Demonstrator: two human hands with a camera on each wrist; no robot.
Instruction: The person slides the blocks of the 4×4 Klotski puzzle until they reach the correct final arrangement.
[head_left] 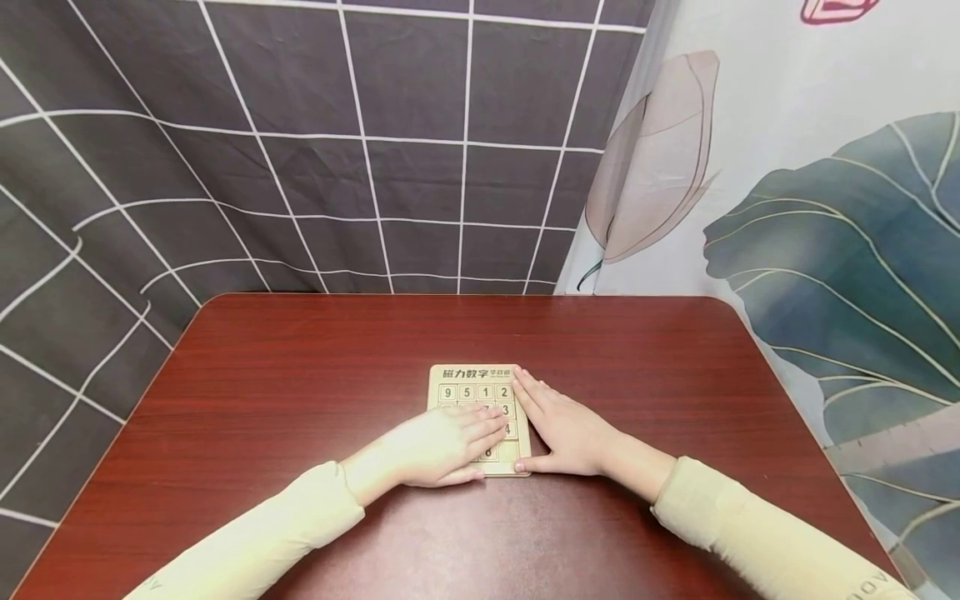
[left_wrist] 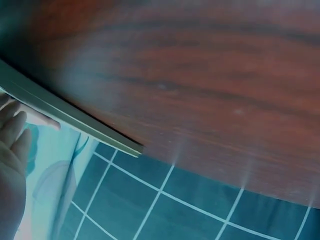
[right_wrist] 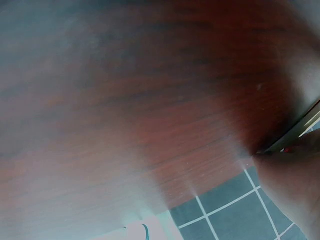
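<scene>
A pale wooden number slide puzzle [head_left: 435, 379] lies flat on the table, with square numbered tiles and printed characters along its top. My left hand [head_left: 450, 442] lies across it from the left, fingers straight over the middle and lower tiles, hiding several of them. Tiles 9, 5, 1 and 2 show in the top row. Along the puzzle's right side rests my right hand [head_left: 577, 433], its fingertips at the upper right corner and its thumb at the lower right one. In the left wrist view, the puzzle's edge [left_wrist: 75, 120] stands beside the left fingers [left_wrist: 15, 125].
The dark red wood-grain table [head_left: 300, 358] extends around the puzzle on all sides. Behind it hangs a dark curtain with a white grid [head_left: 412, 183]. A pale curtain with large leaves [head_left: 825, 250] hangs at the right.
</scene>
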